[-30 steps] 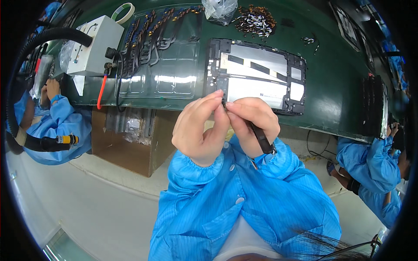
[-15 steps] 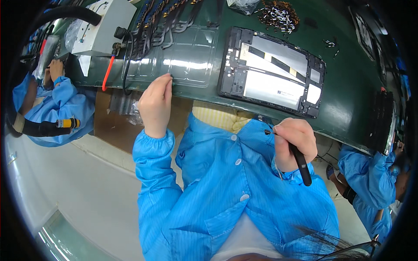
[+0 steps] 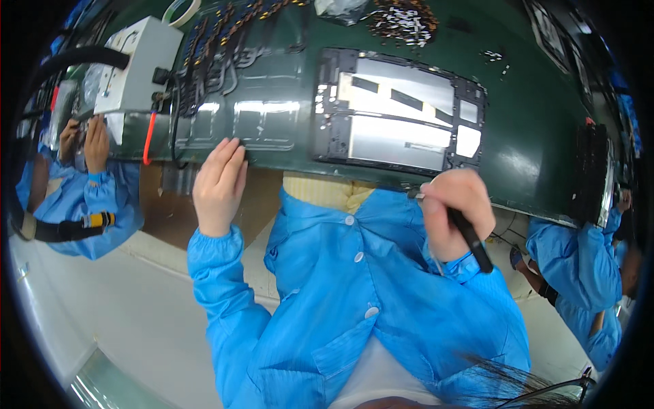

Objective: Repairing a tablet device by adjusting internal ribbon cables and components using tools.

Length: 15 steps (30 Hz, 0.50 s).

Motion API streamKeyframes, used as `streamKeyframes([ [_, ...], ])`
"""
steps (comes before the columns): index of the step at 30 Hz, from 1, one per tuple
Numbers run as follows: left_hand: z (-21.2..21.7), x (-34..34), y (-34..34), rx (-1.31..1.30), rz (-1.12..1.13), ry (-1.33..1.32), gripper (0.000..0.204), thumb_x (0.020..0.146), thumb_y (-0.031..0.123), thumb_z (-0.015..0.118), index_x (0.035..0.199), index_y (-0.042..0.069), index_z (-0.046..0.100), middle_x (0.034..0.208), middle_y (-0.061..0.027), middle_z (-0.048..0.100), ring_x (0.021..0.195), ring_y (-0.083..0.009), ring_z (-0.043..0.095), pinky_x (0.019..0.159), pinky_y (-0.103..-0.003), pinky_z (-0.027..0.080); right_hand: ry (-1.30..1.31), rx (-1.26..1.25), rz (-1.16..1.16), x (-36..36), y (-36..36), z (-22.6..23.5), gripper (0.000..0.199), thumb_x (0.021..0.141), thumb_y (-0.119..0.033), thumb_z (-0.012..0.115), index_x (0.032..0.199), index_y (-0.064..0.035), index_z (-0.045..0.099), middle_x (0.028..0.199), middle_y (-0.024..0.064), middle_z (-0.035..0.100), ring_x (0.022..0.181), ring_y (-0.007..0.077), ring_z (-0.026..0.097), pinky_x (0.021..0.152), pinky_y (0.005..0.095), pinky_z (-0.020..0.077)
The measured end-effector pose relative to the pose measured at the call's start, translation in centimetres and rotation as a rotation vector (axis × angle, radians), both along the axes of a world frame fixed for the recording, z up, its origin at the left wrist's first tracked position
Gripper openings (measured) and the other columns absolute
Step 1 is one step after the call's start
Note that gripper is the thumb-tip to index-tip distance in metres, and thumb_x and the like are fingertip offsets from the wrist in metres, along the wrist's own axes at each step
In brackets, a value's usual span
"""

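Note:
My right hand (image 3: pixel 458 213) is closed around a black pen-like tool (image 3: pixel 475 247), its thick end pointing down toward my sleeve. At the fingertips, near the table's front edge, is a small blurred piece (image 3: pixel 415 195) I cannot make out clearly. My left hand (image 3: pixel 219 187) has its fingers stretched out, holding nothing, at the table edge beside a clear plastic tray (image 3: pixel 262 131). Between and beyond the hands lies an opened tablet (image 3: pixel 402 140) with a black frame, silver plates and dark strips across it; neither hand touches it.
Several dark flat cables (image 3: pixel 235 58) lie at the far left of the tray. A grey-white box (image 3: pixel 139 65) with a red hose (image 3: pixel 149 138) stands left. Small loose parts (image 3: pixel 402 22) are heaped behind the tablet. Co-workers in blue sit at both sides.
My left hand has gone from pinched fingers to stretched ones and moved left, down to the table edge. My right hand has shifted slightly upward with the tool. The view has shifted a little.

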State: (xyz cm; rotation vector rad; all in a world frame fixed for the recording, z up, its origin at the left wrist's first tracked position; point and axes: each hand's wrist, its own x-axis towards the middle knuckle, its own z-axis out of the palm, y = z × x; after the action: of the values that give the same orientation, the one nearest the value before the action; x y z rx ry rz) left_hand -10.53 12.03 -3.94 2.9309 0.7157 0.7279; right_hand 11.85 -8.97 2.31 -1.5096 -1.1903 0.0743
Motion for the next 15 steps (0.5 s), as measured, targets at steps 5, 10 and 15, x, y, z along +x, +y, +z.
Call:
streamKeyframes([
  [5,4.0,3.5,-0.5,-0.069,-0.030,-0.073,0.032,0.066,-0.001,0.064,0.096,0.006,0.061,0.100,-0.0080,0.060,0.093,-0.0260,0.058,0.076,-0.034,0.047,-0.225,-0.324,-0.315,6.6,0.8,2.4,0.017,0.066,0.005,0.060,0.079,-0.0059,0.063,0.076,0.0058,0.059,0.055,0.0137,0.052,0.047,0.0234,0.0399],
  [10,6.6,12.6,-0.7,-0.280,-0.460,-0.006,0.029,0.071,-0.003,0.058,0.099,0.002,0.058,0.096,-0.0126,0.060,0.088,-0.0301,0.058,0.075,-0.036,0.047,-0.637,-0.398,-0.217,10.8,4.9,-1.0,0.012,0.070,-0.009,0.061,0.082,-0.0100,0.062,0.079,0.0045,0.058,0.065,0.0255,0.059,0.057,0.0315,0.0492],
  [15,4.5,19.9,1.7,-0.446,-0.620,-0.008,0.035,0.075,0.002,0.056,0.110,0.005,0.052,0.097,-0.0116,0.060,0.088,-0.0291,0.058,0.075,-0.035,0.047,-0.882,-0.384,-0.127,12.0,6.8,-4.0,0.021,0.067,-0.011,0.058,0.088,-0.0093,0.060,0.074,0.0036,0.054,0.060,0.0223,0.056,0.051,0.0317,0.0449],
])
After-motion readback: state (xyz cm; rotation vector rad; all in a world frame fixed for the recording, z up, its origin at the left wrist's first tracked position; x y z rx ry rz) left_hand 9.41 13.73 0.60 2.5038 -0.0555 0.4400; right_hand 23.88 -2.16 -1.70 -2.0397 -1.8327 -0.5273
